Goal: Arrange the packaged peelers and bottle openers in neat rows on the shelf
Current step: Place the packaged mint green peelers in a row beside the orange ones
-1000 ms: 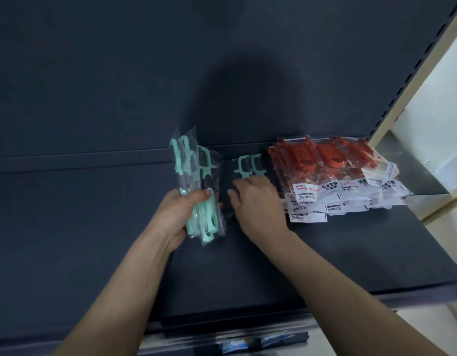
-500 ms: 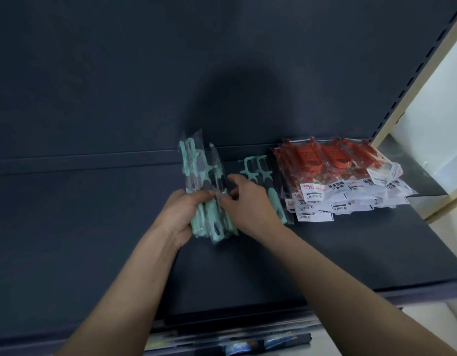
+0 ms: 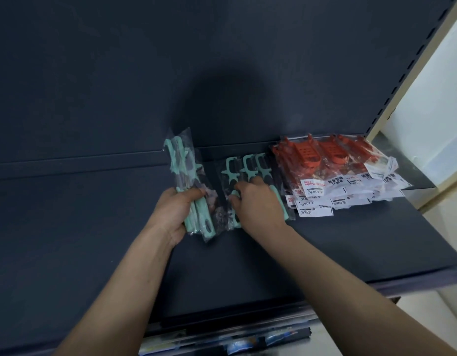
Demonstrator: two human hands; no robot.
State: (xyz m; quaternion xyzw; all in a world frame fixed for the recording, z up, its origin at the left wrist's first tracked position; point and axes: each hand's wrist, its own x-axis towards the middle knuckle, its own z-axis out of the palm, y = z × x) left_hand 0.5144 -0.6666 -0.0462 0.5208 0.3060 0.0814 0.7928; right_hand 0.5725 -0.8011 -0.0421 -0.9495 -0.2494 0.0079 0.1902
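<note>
My left hand (image 3: 174, 214) grips a bunch of mint-green packaged openers (image 3: 185, 176) by their lower ends, held upright above the dark shelf (image 3: 350, 253). To their right, three mint-green packaged openers (image 3: 245, 167) lie side by side on the shelf. My right hand (image 3: 258, 204) rests on top of them, fingers curled over the leftmost pack. Further right, a row of red packaged peelers (image 3: 332, 160) with white labels lies overlapping against the back panel.
The dark back panel (image 3: 222, 60) rises behind the shelf. A cream upright post (image 3: 412, 73) with slots bounds the right side. Below the front edge, a lower shelf holds blurred packs (image 3: 248, 343). Bare shelf surface spreads to the left.
My right hand moved from the bunch in my left hand back to the shelf, and a third green pack now lies beside the other two. The left hand's bunch stayed upright.
</note>
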